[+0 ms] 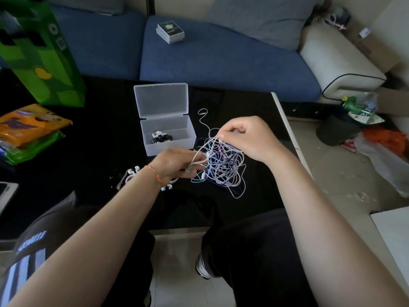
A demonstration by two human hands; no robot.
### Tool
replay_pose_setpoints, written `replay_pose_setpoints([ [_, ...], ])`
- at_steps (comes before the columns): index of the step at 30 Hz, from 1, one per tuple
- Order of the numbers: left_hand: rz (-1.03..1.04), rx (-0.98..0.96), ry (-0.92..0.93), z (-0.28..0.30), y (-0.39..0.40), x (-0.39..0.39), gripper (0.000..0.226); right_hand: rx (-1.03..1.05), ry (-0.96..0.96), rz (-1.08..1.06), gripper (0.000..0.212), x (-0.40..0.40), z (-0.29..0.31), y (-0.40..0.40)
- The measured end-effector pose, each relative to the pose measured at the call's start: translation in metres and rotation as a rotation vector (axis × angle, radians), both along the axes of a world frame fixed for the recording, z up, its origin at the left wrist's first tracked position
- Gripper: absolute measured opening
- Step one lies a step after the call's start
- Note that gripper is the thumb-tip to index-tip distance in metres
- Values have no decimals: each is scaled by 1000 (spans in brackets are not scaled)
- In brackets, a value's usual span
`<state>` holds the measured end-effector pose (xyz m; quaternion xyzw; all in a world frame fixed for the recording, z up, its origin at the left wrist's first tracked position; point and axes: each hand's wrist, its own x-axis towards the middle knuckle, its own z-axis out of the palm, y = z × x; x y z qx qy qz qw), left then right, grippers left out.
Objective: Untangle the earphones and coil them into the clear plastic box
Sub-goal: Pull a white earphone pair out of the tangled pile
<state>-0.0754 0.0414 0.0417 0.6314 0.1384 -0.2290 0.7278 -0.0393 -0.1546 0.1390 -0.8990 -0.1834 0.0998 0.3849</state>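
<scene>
**Both hands pinching a knotted mass of earphone cords over the black table**

Pinching strands at the top of the tangle of earphones [221,165] with the right hand [250,138], fingertips curled together on thin wires and lifting them. Gripping a pale cord and what looks like a small plug at the tangle's left side with the left hand [174,162], fingers curled round it. Hanging between the two hands, a dense knot of white, blue and purple cords, its lower loops trailing toward the table [88,140] near the right edge. Snaking away from the top of the knot toward the far edge, one loose white cord end.

Sitting just beyond the left hand, toward the middle of the table, the clear plastic box [168,135], lid tipped back and open, holding a small black-and-white coil of earphones in its left part. Lying partly hidden beneath the left wrist, near the front edge, another white earphone set [132,173]. Wearing an orange thread bracelet [155,173] on that wrist.

Standing at the far left corner, a green paper bag [42,54]; lying along the left edge, an orange snack packet [31,122]. Resting beyond the table on the blue sofa [221,56], a small white carton [170,32]. Crowding the floor to the right, a dark bin [336,129] with litter.
</scene>
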Motion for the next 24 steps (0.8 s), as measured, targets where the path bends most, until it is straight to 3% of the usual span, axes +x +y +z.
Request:
replay_pose_setpoints([
  [2,1,-17,59,0,-8,-3,23,75,-42,-79,11,2,0,-1],
  [5,94,-105,105,0,-20,-3,22,-34,6,-24,10,1,0,-3],
  [10,227,-359,7,0,-19,3,18,-402,275,171,6,0,-7,-4],
  [14,340,-600,112,1,-5,6,19,-846,439,244,11,3,-20,-11],
  [16,363,-630,161,-1,6,8,23,-928,361,98,19,9,-24,-17],
  [20,188,-387,155,2,10,8,44,-606,-24,-327,22,14,-14,-23],
  [22,171,-298,104,3,3,9,57,-516,-164,-390,23,14,-11,-22],
  [24,307,-415,103,1,1,10,58,-583,-177,-354,21,12,-10,-19],
])
